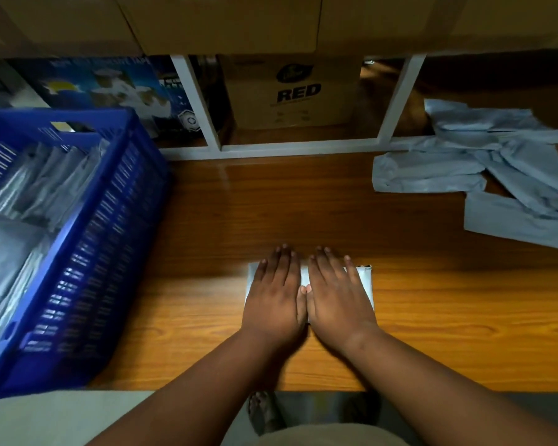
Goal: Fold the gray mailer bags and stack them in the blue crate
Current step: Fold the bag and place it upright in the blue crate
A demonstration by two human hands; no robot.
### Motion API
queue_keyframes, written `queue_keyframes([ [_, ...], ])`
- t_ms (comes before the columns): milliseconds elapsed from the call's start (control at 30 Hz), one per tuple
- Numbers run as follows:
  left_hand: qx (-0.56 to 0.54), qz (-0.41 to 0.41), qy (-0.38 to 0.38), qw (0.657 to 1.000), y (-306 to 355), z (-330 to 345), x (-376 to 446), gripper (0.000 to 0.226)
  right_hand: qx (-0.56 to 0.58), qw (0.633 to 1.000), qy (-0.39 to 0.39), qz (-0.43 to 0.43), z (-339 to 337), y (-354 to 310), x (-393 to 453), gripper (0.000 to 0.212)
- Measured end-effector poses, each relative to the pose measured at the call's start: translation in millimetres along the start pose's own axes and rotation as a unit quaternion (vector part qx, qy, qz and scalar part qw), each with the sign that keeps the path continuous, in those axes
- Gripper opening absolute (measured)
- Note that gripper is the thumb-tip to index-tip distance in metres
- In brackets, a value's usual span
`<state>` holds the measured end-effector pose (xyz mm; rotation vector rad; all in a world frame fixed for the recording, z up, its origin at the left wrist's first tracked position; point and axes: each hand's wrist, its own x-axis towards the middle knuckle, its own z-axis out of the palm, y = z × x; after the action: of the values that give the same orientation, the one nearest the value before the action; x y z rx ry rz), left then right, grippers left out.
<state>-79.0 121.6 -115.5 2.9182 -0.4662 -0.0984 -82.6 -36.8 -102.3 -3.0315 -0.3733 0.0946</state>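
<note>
A blue crate (78, 239) of folded bags overhangs the counter (432, 333) edge; at center, left hand (276, 294) and right hand (335, 297) press flat-fingered on a folded gray mailer bag (363, 278); unfolded bags (484, 175) lie far right, bare wood between.

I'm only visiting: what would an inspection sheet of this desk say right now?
Surface: wooden table, glossy, lit near its front edge.
Job's things: one folded gray mailer bag lying flat under both hands; blue crate at left, with folded bags inside; pile of unfolded bags at far right.
Clutter: nothing seen.
Hands: left hand and right hand press flat side by side on the folded bag, fingers straight.
Cables: nothing seen.
Surroundings: white shelf frame behind the table; a cardboard box marked RED; a printed blue box behind the crate.
</note>
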Motion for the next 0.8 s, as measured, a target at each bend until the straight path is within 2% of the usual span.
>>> queue_keyframes([
  [233,0.008,0.000,-0.009,1.000,2.7,-2.7,2.3,0.070,0.014,1.000,-0.004,-0.002,0.7,1.2,4.2,0.067],
  [500,0.003,-0.037,-0.030,0.999,7.0,-7.8,3.9,0.072,-0.007,0.998,-0.033,-0.049,-7.8,12.3,12.4,0.067],
  [633,0.003,-0.047,-0.037,0.998,-11.9,-20.9,-6.0,0.076,0.001,0.998,-0.043,-0.045,-18.8,8.7,14.3,0.069],
  [800,0.020,-0.028,-0.016,0.999,-37.5,-37.1,-7.5,0.075,0.001,0.998,0.002,-0.067,-26.2,-21.9,23.8,0.069],
])
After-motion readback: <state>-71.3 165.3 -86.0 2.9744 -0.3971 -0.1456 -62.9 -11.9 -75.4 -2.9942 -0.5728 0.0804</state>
